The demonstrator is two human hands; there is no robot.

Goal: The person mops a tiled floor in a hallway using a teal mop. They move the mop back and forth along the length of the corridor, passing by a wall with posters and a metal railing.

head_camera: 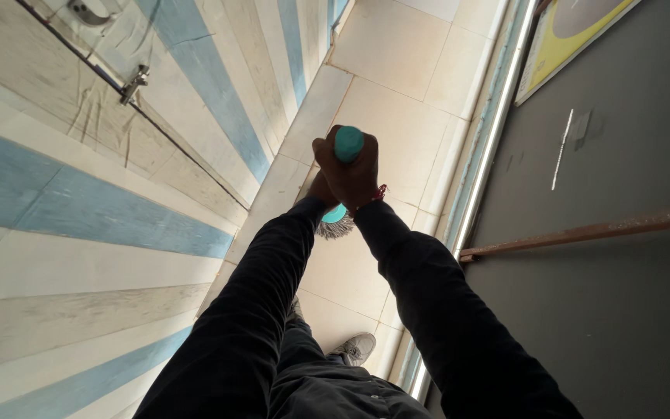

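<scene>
A narrow passage runs ahead, floored in pale square floor tiles (pixel 397 101), with a wall of blue and cream striped tiles (pixel 79 202) on one side and a dark grey wall (pixel 622 271) on the other. A metal tap (pixel 135 83) juts from a thin pipe on the striped wall, and a rusty brown rail (pixel 583 231) crosses the grey one.

Both arms in black sleeves reach forward over the middle of the floor strip. The right hand (pixel 354 174) is wrapped tight around the top of a teal mop handle (pixel 348 143), fingers closed in a fist just below its rounded end. The left hand (pixel 321 190) sits lower on the same handle, mostly hidden behind the right; it seems to be closed round the shaft, though its fingers cannot be made out. Below the hands, the grey stringy mop head (pixel 336 226) rests on the floor near the striped wall's foot. A grey shoe (pixel 357 347) shows at the near end of the floor.

The handle looks rigid and light, probably smooth plastic, so a two-handed stacked grip near the top gives leverage. The strands are soft and limp, likely heavier and draggy if wet.
</scene>
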